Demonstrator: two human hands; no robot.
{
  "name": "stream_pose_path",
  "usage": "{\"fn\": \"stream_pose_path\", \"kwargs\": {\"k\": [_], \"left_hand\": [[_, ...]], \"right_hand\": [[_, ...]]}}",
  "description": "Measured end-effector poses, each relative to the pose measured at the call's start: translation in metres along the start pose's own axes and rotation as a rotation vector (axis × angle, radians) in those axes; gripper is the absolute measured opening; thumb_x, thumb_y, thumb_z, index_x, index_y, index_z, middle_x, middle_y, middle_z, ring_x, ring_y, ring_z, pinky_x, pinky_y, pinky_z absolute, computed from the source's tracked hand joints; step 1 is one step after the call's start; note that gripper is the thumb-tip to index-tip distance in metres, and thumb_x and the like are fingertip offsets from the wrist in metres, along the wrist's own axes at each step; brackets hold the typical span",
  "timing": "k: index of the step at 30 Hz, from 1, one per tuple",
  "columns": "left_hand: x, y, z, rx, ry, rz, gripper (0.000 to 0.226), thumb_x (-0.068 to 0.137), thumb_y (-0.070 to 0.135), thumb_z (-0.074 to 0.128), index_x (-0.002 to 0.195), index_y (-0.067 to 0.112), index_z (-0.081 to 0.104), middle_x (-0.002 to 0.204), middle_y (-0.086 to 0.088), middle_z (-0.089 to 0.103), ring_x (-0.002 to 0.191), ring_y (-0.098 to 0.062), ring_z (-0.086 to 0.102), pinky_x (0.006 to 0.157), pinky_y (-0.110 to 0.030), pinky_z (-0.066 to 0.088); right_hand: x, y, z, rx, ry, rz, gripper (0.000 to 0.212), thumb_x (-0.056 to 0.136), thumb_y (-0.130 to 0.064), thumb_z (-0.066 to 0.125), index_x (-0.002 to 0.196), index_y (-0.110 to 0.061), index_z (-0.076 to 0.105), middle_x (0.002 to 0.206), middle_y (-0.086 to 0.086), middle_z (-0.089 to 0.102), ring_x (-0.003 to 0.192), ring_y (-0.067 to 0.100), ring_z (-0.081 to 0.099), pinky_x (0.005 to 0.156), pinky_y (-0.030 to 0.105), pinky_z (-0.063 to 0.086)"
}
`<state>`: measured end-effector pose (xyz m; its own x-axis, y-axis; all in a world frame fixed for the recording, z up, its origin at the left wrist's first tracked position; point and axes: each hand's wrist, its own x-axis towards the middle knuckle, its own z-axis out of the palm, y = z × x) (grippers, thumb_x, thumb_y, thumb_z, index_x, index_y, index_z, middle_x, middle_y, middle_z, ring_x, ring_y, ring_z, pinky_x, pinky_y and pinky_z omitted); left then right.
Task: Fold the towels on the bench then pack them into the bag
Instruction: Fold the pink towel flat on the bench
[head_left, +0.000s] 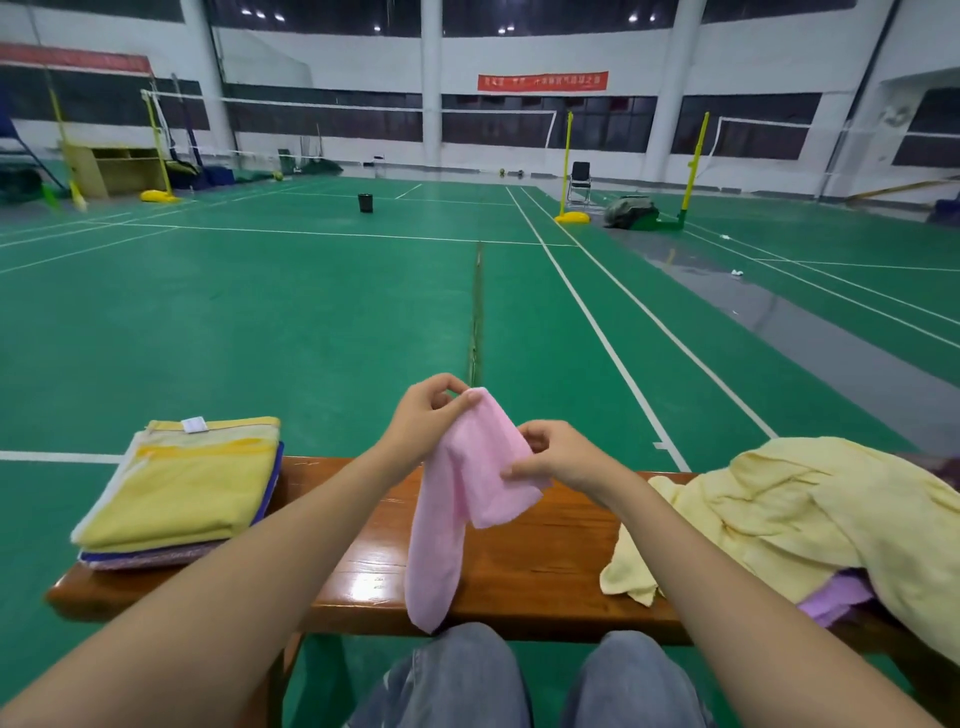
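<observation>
Long brown wood bench (535, 561) sits under both hands. Neat stack of folded towels (182, 493) lies on it, left of the left hand (423, 415). Messy yellow towel pile (810, 525) w/ a purple one (836, 600) underneath lies right of the right hand (558, 457).

No legible writing anywhere in view.

A red banner (543, 81) on the far wall, well beyond and above the hands, carries a row of pale characters too blurred to read. A small white tag (195, 424) sits on the top edge of the folded yellow towel (192, 488), left of the hands; nothing can be made out on it. No numbers or brands show.
</observation>
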<state>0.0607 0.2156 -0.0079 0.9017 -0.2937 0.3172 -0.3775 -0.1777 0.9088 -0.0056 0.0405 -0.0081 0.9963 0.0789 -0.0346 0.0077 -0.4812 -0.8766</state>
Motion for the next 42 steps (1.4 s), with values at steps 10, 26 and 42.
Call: {"fn": "stream_pose_path", "kwargs": {"k": [10, 26, 42], "left_hand": [[0.004, -0.003, -0.009, -0.006, 0.115, -0.045, 0.025, 0.093, 0.03, 0.056, 0.074, 0.016, 0.05, 0.065, -0.012, 0.047, 0.061, -0.016, 0.037, 0.057, -0.03, 0.028], [0.0, -0.003, -0.01, -0.11, 0.101, -0.08, 0.02, 0.095, 0.034, 0.053, 0.079, 0.021, 0.053, 0.08, -0.014, 0.055, 0.075, -0.018, 0.047, 0.071, -0.034, 0.036], [-0.003, 0.005, -0.007, -0.18, 0.116, -0.086, 0.013, 0.094, 0.03, 0.054, 0.086, 0.022, 0.058, 0.083, -0.008, 0.064, 0.078, -0.017, 0.055, 0.074, -0.034, 0.045]], "right_hand": [[-0.004, 0.017, -0.013, 0.229, 0.233, -0.025, 0.015, 0.086, -0.005, 0.064, 0.098, 0.002, 0.059, 0.089, 0.015, 0.062, 0.084, 0.022, 0.06, 0.084, 0.035, 0.054], [-0.006, 0.012, -0.011, 0.297, 0.426, -0.205, 0.02, 0.08, -0.003, 0.07, 0.099, -0.01, 0.068, 0.083, -0.002, 0.064, 0.079, 0.008, 0.059, 0.073, 0.015, 0.052], [-0.008, -0.002, -0.014, 0.494, 0.571, -0.159, 0.005, 0.081, -0.018, 0.071, 0.086, -0.02, 0.071, 0.092, 0.0, 0.071, 0.093, 0.014, 0.064, 0.083, 0.023, 0.05]]}}
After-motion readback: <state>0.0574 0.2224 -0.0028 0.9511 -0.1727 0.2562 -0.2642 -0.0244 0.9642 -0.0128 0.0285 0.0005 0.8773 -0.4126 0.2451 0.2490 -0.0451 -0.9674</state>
